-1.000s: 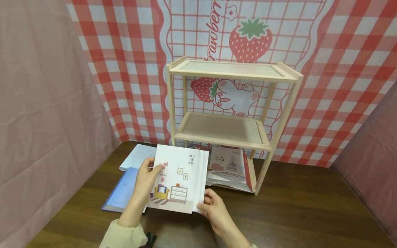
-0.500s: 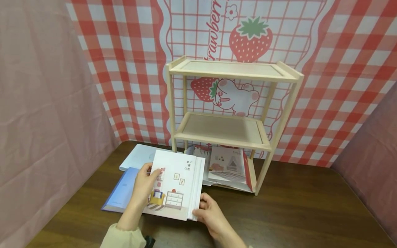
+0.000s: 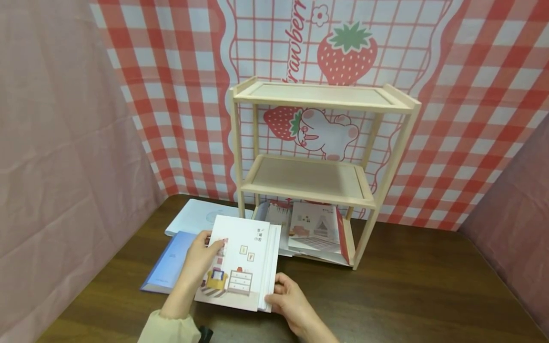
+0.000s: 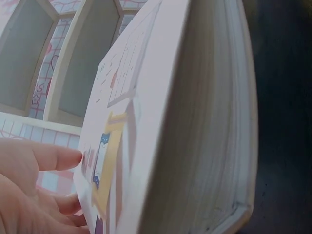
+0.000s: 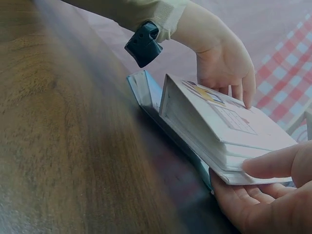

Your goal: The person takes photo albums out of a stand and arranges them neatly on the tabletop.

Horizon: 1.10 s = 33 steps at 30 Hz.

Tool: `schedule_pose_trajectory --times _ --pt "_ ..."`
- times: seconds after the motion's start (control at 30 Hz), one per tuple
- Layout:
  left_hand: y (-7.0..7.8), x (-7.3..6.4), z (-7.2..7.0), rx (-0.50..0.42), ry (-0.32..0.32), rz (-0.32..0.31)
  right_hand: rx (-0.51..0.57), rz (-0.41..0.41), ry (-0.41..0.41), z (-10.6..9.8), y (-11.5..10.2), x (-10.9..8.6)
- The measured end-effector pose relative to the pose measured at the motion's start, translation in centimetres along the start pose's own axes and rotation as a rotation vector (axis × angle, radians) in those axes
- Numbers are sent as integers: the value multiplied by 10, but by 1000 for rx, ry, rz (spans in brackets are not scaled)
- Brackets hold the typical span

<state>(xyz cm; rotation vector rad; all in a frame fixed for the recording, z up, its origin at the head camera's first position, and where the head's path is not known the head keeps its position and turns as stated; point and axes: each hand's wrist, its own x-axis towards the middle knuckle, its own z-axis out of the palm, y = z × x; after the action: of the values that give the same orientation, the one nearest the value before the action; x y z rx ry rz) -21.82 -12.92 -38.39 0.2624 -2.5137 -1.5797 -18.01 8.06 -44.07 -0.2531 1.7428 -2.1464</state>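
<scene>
- over the left half of the surface (image 3: pixel 411 281), just in front of the wooden rack (image 3: pixel 306 196): white book (image 3: pixel 238 257), cover up, tilted, looks lifted off the wood.
- left hand (image 3: pixel 201 257): fingers bent at the book's left edge, thumb on the cover. a pinch, no slack.
- right hand (image 3: pixel 293 305): thumb on the strip poking past the cover near the lower right corner, fingers curled underneath. gap narrow, book fills it.
- risk: front cover sits stepped back from the layers below. right thumb seems to press only those layers, so if the left pinch slackens, cover could swing up or pages fan.
- risk: left side overlaps the blue book (image 3: pixel 169 264) in the head view; contact or gap, can't tell. lowered straight down, it'd probably land on that book and rock.
- risk: black wrist unit (image 5: pixel 144 46) shows just beside the blue book's corner; a low left wrist could nudge it toward the surface's left edge.
- edges: blue book plus pale book (image 3: pixel 193 216) crowd the left edge and far left corner. near edge out of frame.
- rack's lower tier: thin books (image 3: pixel 315 226) lean there, tight headroom.
- room: widest from the rack's front right leg across to the right edge.
</scene>
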Motion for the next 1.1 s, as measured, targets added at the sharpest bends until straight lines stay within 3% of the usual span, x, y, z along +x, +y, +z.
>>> schedule_pose_trajectory --times 0.23,0.47,0.7,1.1 --pt "-1 2 0 34 -37 -32 -1 22 -5 -1 2 2" --pt "-4 1 -2 98 -79 10 3 55 -19 0 2 1" --pt "-6 0 -2 122 -112 -26 2 56 -38 1 3 -1" --pt "-8 -4 -7 222 -160 -24 -15 83 -53 4 10 0"
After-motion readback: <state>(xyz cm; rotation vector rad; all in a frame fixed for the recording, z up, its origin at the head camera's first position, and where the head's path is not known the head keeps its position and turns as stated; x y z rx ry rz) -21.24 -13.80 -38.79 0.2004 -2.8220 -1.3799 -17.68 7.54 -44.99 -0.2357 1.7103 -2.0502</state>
